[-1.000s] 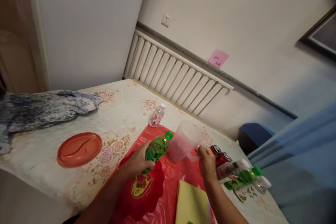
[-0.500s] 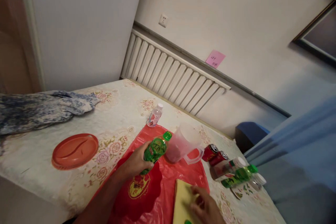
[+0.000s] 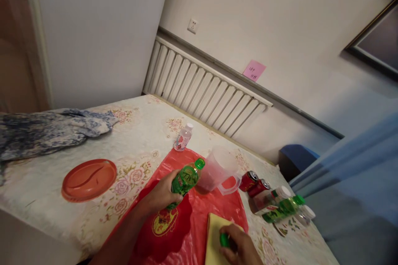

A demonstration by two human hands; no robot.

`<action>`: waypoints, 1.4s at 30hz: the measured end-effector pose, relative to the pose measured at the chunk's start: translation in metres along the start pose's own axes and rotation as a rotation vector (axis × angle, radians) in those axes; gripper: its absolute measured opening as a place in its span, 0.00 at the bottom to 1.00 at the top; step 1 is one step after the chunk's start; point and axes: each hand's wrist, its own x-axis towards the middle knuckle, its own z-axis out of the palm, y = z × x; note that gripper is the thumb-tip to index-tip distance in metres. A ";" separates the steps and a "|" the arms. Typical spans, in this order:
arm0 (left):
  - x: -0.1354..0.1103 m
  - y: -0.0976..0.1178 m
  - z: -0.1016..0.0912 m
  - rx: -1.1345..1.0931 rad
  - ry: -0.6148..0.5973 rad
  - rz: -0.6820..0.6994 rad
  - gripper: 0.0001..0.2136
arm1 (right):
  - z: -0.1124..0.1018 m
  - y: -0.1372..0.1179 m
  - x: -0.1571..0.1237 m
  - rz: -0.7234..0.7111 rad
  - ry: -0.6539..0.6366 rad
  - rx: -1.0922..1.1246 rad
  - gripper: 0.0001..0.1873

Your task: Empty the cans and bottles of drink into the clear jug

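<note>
My left hand [image 3: 166, 192] is wrapped around a green plastic bottle [image 3: 186, 178], which tilts to the right above the red plastic sheet [image 3: 199, 215]. The bottle's neck is green, and I cannot tell for sure whether its mouth is open. Between the thumb and fingers of my right hand [image 3: 239, 242] is a green bottle cap [image 3: 224, 240], over a folded yellow cloth [image 3: 213, 232]. A translucent pink-tinted pitcher [image 3: 214, 169] stands just beyond the bottle.
A small pink-white bottle [image 3: 183, 137] stands behind the sheet. On the right are red cans [image 3: 249, 180] and several bottles [image 3: 282, 209]. An orange-red divided plate [image 3: 89, 179] and a blue-white patterned cloth [image 3: 59, 130] lie left on the floral tablecloth [image 3: 139, 132].
My right hand has moved a little left and closed around the green cap, which was at the bottom edge of view. The bottle in my left hand has shifted slightly right.
</note>
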 end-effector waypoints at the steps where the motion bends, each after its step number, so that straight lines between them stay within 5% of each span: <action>1: 0.000 0.001 0.000 -0.005 -0.005 -0.003 0.32 | -0.015 -0.016 0.010 -0.017 0.034 -0.013 0.13; 7: -0.002 0.003 0.001 -0.071 -0.051 0.032 0.32 | -0.077 -0.098 0.073 -0.313 0.173 -0.100 0.14; 16: -0.003 0.010 0.004 -0.080 -0.076 0.084 0.37 | -0.097 -0.144 0.111 -0.474 0.001 -0.330 0.16; 21: -0.003 0.008 0.004 -0.074 -0.082 0.045 0.33 | -0.104 -0.147 0.110 -0.433 0.033 -0.339 0.16; 30: -0.004 0.005 0.004 -0.070 -0.084 0.047 0.30 | -0.100 -0.144 0.119 -0.376 0.013 0.023 0.06; 42: -0.006 0.012 0.004 -0.068 -0.074 0.051 0.31 | -0.099 -0.146 0.121 -0.517 -0.034 -0.067 0.09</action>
